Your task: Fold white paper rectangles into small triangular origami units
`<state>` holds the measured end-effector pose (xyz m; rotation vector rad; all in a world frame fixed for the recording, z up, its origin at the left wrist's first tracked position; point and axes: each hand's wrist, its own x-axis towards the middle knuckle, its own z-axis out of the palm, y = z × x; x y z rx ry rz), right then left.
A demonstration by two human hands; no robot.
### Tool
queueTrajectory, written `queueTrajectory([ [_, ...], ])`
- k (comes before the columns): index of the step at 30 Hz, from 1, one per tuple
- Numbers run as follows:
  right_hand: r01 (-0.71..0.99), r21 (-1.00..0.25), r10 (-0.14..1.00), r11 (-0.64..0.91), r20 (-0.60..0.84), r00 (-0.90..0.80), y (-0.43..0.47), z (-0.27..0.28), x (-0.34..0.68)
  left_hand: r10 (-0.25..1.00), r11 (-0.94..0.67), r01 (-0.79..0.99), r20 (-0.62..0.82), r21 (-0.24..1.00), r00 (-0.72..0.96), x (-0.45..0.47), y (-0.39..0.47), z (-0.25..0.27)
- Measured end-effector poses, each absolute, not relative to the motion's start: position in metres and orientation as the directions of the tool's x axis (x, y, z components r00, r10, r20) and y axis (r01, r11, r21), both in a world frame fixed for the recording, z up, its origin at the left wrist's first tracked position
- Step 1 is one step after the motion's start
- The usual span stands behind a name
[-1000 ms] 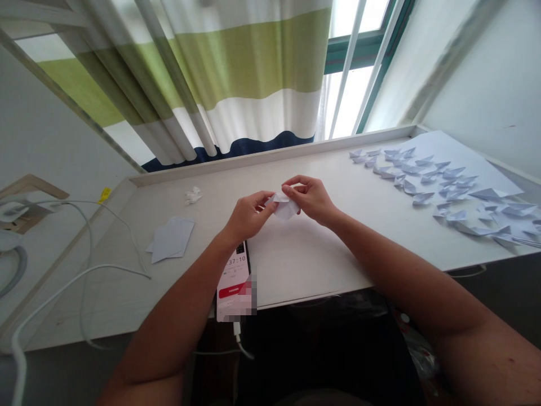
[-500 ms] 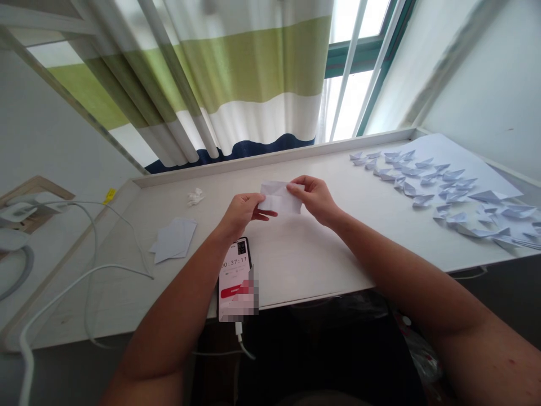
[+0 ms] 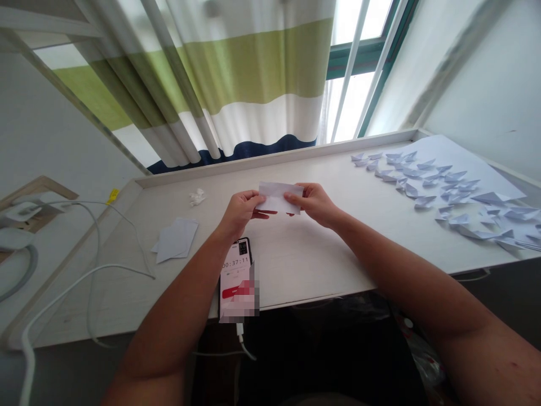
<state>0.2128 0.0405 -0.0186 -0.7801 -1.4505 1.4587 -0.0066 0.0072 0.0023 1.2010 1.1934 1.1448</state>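
Note:
A small white sheet of paper (image 3: 275, 198) is held up above the middle of the desk, between both hands. My left hand (image 3: 243, 211) pinches its left side, thumb on the face toward me and the other fingers behind and below. At the right side my right hand (image 3: 316, 202) grips the sheet, its thumb lying on the near face and its fingers mostly hidden behind. Faint crease lines seem to cross the paper. Left of my left forearm lies a loose stack of white paper pieces (image 3: 176, 239).
Many folded paper shapes (image 3: 429, 180) cover the desk's right side, some on a large white sheet (image 3: 477, 160). A phone (image 3: 236, 282) with a running timer and plugged-in cable lies at the front edge. Crumpled tissue (image 3: 196, 197) sits at back left. White cables (image 3: 63, 299) cross the left.
My right hand has shifted from the paper's top right corner down to its right side, the thumb now lower on the face. My left hand keeps its pinch.

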Motion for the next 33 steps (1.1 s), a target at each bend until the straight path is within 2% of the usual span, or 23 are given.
queueTrajectory([
  [5, -0.155, -0.983, 0.887, 0.098, 0.157, -0.434, 0.039, -0.018, 0.212, 0.995, -0.02, 0.033, 0.017, 0.999, 0.098, -0.009, 0.007, 0.0],
  [9, -0.137, -0.986, 0.911, 0.097, 0.143, -0.388, 0.04, -0.02, 0.212, 0.993, -0.018, 0.016, 0.016, 1.0, 0.116, -0.009, 0.008, -0.002],
  [18, -0.231, -0.968, 0.908, 0.095, 0.179, -0.379, 0.041, -0.018, 0.214, 0.997, -0.035, -0.059, 0.039, 0.998, 0.07, -0.01, 0.008, 0.002],
  [28, -0.275, -0.96, 0.875, 0.045, 0.171, -0.454, 0.04, -0.011, 0.22, 0.996, -0.031, -0.086, 0.037, 0.996, 0.077, -0.012, 0.008, 0.004],
  [33, -0.167, -0.984, 0.904, 0.054, 0.12, -0.411, 0.042, -0.016, 0.218, 0.995, -0.049, -0.008, 0.05, 0.999, 0.09, -0.007, 0.005, 0.003],
])
